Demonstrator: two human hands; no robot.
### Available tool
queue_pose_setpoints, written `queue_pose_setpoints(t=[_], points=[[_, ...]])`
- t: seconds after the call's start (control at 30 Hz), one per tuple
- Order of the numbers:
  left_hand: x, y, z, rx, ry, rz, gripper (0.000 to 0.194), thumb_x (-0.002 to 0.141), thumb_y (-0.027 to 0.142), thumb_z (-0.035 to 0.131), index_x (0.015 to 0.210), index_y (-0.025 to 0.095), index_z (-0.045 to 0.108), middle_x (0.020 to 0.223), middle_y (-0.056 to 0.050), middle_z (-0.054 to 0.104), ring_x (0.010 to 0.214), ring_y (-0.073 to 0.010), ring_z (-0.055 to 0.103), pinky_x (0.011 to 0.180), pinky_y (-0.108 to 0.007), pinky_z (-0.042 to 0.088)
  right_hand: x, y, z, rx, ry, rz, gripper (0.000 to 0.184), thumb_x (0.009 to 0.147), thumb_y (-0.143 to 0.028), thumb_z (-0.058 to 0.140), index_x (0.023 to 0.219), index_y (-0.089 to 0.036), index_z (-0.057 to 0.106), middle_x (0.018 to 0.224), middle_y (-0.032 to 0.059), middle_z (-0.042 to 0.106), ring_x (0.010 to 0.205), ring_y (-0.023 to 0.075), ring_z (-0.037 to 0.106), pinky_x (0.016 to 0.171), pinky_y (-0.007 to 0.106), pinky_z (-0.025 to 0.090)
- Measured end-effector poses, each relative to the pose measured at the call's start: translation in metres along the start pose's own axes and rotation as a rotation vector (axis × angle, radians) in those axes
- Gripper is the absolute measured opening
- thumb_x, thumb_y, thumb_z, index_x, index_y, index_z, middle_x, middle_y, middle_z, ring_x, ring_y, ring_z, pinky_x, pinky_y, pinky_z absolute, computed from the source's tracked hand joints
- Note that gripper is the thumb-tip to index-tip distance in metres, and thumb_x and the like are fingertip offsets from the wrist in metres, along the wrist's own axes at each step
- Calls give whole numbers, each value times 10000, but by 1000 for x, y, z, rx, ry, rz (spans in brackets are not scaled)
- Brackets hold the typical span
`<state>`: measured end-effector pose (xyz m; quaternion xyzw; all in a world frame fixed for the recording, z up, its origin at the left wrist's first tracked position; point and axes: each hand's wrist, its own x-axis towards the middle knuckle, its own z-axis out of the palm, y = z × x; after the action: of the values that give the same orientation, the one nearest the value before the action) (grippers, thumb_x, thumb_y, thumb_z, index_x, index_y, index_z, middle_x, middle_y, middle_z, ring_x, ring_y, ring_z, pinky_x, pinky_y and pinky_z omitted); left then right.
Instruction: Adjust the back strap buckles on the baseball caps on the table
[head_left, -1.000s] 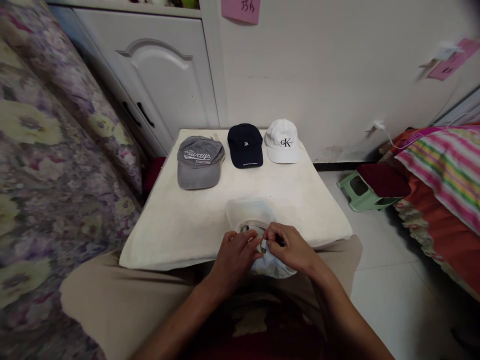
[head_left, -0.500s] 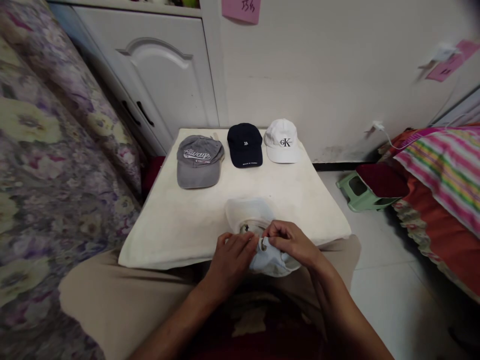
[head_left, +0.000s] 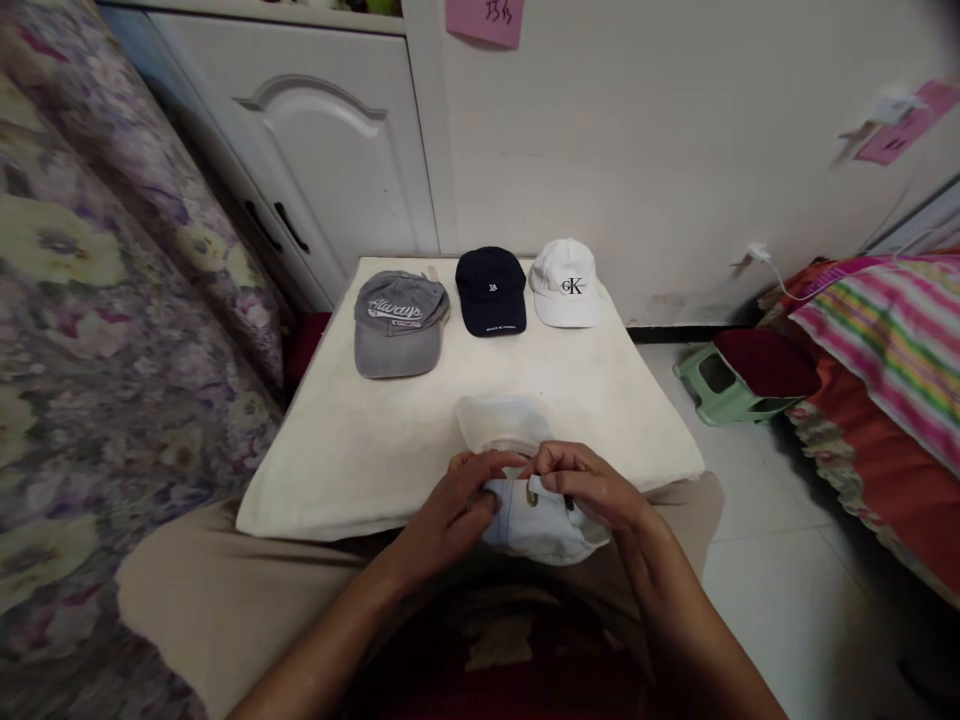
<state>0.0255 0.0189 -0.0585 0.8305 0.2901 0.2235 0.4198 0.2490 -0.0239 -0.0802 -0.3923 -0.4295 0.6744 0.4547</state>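
A pale blue baseball cap [head_left: 544, 525] lies at the table's near edge, its brim pointing away from me and its back hanging toward my lap. My left hand [head_left: 469, 495] pinches the rear edge of the cap on the left. My right hand [head_left: 585, 480] grips the back strap beside a small brass-coloured buckle. The fingertips of both hands nearly meet above the cap's opening. Farther back on the table sit a grey cap [head_left: 400, 325] with white lettering, a navy cap [head_left: 491, 290] and a white cap [head_left: 564, 282] with black letters.
A cream cloth covers the table [head_left: 337, 460]. Behind it stand a white cabinet [head_left: 315, 150] and a wall. A floral curtain [head_left: 112, 350] hangs at left. To the right are a green stool [head_left: 720, 385] with a dark red top and a bed with a striped cover [head_left: 892, 340].
My left hand has shifted left along the cap's rear edge, uncovering its blue panel. The buckle shows more plainly beside my right fingers. The three caps at the back stay put.
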Motion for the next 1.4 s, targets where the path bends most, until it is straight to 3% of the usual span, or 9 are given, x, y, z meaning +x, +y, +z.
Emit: queue_pose_setpoints(t=[0.17,0.3,0.4,0.6,0.73,0.87,1.1,1.3,1.4], points=[[1,-6,4,145,26,138,394,861,310,689,1228,246,557,1020,-29,644,962,-226,558,898,-387,431,3,0,1,-25,17,-15,262,726,-348,749,677,-189,548,700,-14,535,602,113,403,525,236,270],[2,-24,19,390,188,335,319,933,403,593,1177,199,575,844,-26,591,775,-199,535,756,-356,435,3,3,0,-30,22,-40,251,746,-332,746,687,-180,555,856,29,621,667,120,475,556,238,317],[2,-32,24,569,278,407,296,980,362,506,1199,184,596,819,-34,562,722,-188,512,693,-329,422,3,4,-2,-28,28,-46,238,753,-323,744,694,-181,563,870,37,632,673,124,487,567,243,333],[-1,-30,29,742,360,478,310,963,251,545,1258,165,581,1059,-114,650,876,-205,590,815,-380,399,4,7,-2,-35,35,-75,226,760,-309,737,690,-184,562,817,17,617,663,121,476,573,241,340],[-6,-21,33,822,407,381,284,954,202,568,1233,221,616,1011,-75,730,895,-223,593,848,-401,351,6,5,1,-63,36,-76,252,768,-332,735,681,-187,547,792,11,605,660,123,479,577,240,350],[-11,-15,35,866,351,253,337,987,169,493,1298,254,591,1080,-57,756,975,-246,612,835,-404,351,7,5,3,-103,65,-66,257,771,-353,731,685,-194,549,823,24,618,700,142,515,601,250,379],[-12,-18,41,872,278,263,415,931,34,447,1331,118,520,1201,-151,699,1060,-281,638,838,-387,507,8,10,7,-110,113,-75,234,784,-336,703,690,-194,543,860,29,623,685,135,505,601,252,377],[-10,-13,38,707,158,22,423,859,16,487,1249,170,542,1095,-124,702,976,-259,652,704,-336,553,9,4,10,-235,76,-122,233,797,-305,688,675,-192,526,859,32,625,762,161,540,678,273,393],[-8,-6,24,463,127,-86,444,800,-6,475,1188,191,560,1012,-75,705,894,-224,658,697,-310,535,8,1,11,-257,63,-128,237,808,-317,680,682,-194,522,911,49,646,798,177,559,702,285,400]])
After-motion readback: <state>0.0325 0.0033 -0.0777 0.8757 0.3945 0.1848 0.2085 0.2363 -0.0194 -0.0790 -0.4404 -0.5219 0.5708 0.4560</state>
